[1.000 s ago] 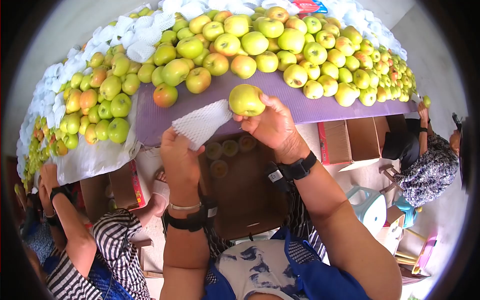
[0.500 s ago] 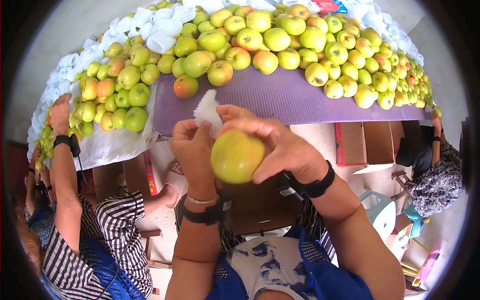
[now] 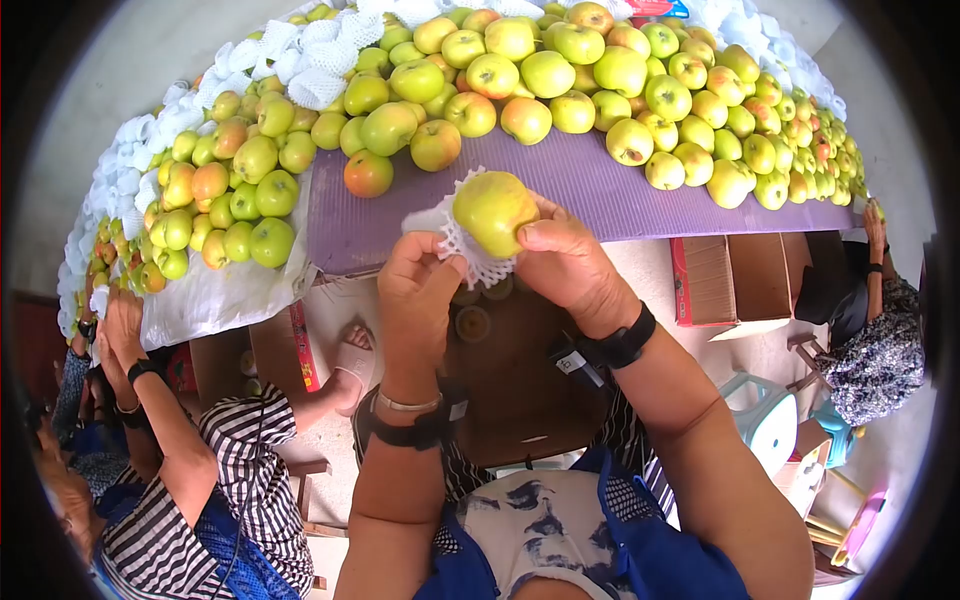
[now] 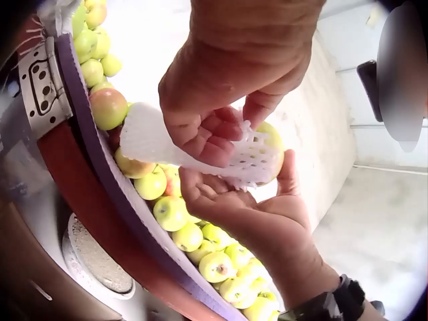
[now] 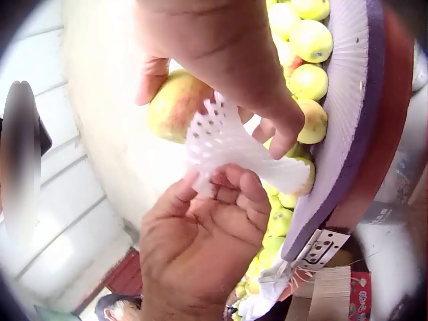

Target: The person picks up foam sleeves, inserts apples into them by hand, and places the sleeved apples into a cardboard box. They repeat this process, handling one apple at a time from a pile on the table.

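In the head view my right hand [image 3: 568,262] holds a yellow-green apple [image 3: 494,214], thumb and fingers round its right side. My left hand [image 3: 418,300] pinches the edge of a white foam net sleeve [image 3: 478,262]. The sleeve's mouth sits against the lower left of the apple, partly around it. Both wrist views show the net mesh [image 4: 251,160] stretched over one end of the apple, while the sleeve's narrow tail [image 5: 287,175] trails away, flat. A blush of red marks the apple [image 5: 179,107] in the right wrist view.
A heap of apples [image 3: 548,75] covers the purple ridged tabletop [image 3: 560,190], with white foam nets [image 3: 320,60] behind. Below the hands an open cardboard box [image 3: 520,380] holds several apples. Another box [image 3: 745,285] stands right. People work at both sides, one in striped clothes [image 3: 255,460].
The apple dipped toward my body, then rose to the sleeve. The sleeve, apart from the apple before, now has its mouth spread partly over it. The neighbour's arm at left has drawn back.
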`<state>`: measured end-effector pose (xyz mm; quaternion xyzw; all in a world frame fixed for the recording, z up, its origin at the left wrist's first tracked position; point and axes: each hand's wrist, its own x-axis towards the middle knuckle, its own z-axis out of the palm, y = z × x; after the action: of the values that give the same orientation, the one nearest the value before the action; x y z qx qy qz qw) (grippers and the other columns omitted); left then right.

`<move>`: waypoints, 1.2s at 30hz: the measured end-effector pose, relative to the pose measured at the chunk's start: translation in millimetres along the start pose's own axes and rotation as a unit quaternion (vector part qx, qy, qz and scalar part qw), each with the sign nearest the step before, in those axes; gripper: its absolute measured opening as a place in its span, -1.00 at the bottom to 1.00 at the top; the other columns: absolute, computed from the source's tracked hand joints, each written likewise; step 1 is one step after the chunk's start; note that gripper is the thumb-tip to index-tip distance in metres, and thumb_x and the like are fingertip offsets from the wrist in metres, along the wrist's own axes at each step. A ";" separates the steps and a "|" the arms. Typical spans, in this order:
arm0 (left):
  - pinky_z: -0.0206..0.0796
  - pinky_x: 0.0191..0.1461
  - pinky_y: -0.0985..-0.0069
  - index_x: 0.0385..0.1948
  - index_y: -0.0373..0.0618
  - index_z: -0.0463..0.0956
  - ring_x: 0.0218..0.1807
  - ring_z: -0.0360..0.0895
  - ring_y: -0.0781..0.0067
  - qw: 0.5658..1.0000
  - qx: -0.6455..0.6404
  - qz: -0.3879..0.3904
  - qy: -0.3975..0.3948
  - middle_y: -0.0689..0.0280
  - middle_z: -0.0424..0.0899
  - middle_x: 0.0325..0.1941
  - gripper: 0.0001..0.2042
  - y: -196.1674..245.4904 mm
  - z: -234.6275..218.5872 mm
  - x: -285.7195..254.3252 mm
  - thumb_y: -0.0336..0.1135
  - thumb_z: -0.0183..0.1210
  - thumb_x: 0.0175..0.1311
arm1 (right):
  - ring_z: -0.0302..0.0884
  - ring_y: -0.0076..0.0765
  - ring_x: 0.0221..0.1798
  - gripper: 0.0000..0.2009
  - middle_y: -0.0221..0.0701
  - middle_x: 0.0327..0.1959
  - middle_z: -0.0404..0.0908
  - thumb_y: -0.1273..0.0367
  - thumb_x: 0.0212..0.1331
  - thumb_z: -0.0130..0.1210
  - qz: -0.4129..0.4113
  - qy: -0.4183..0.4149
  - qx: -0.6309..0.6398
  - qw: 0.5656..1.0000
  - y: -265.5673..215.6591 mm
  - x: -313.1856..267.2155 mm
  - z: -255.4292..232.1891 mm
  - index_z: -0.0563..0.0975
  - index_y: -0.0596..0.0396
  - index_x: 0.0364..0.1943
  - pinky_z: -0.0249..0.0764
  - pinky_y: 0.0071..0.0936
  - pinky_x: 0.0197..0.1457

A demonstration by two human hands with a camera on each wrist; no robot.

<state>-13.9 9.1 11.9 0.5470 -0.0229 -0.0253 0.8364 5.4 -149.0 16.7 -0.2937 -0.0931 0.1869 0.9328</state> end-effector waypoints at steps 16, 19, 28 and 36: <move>0.27 -0.23 0.73 -0.38 -0.20 0.34 -0.34 0.40 0.68 0.999 0.033 0.021 -0.032 0.39 0.46 -0.37 -0.87 -1.0 -0.1 -6.8 -0.62 0.05 0.06 | 0.25 -0.06 0.21 -0.34 -0.15 0.06 0.35 0.54 -0.32 0.29 -0.255 0.091 -0.634 0.724 11.3 0.4 -9.1 0.35 0.08 0.06 0.24 -0.32 0.23; 0.30 -0.24 0.71 -0.30 -0.22 0.33 -0.30 0.41 0.66 0.999 -0.025 0.023 -0.001 0.38 0.44 -0.34 -0.80 4.2 8.8 -5.7 -0.62 0.11 0.05 | 0.25 0.05 0.18 -0.35 -0.13 0.07 0.33 0.53 -0.31 0.29 -0.257 0.068 -0.686 0.677 8.3 0.1 -4.0 0.36 0.05 0.06 0.21 -0.27 0.24; 0.46 -0.14 0.56 0.05 -0.24 0.21 -0.08 0.51 0.40 0.999 -0.033 -0.022 0.000 0.18 0.46 -0.04 -0.59 1.0 2.4 1.6 -0.52 0.07 0.14 | 0.31 -0.14 0.13 -0.39 -0.21 0.08 0.32 0.56 -0.25 0.28 -0.248 0.024 -0.588 0.769 4.2 -4.6 7.4 0.36 0.04 0.05 0.29 -0.30 0.17; 0.50 -0.18 0.56 0.02 -0.24 0.25 -0.07 0.50 0.41 0.998 -0.046 -0.008 0.032 0.19 0.45 -0.02 -0.58 8.7 1.7 0.8 -0.59 0.11 0.07 | 0.44 -0.58 -0.11 -0.60 -0.47 -0.15 0.49 0.70 -0.02 0.08 -0.129 0.046 -0.282 0.949 11.3 1.5 -10.7 0.43 0.10 -0.04 0.44 -0.59 -0.05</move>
<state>-13.0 11.0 20.6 0.5089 0.0099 -0.0156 0.8607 6.5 -145.3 1.6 -0.5388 -0.1362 0.0174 0.8312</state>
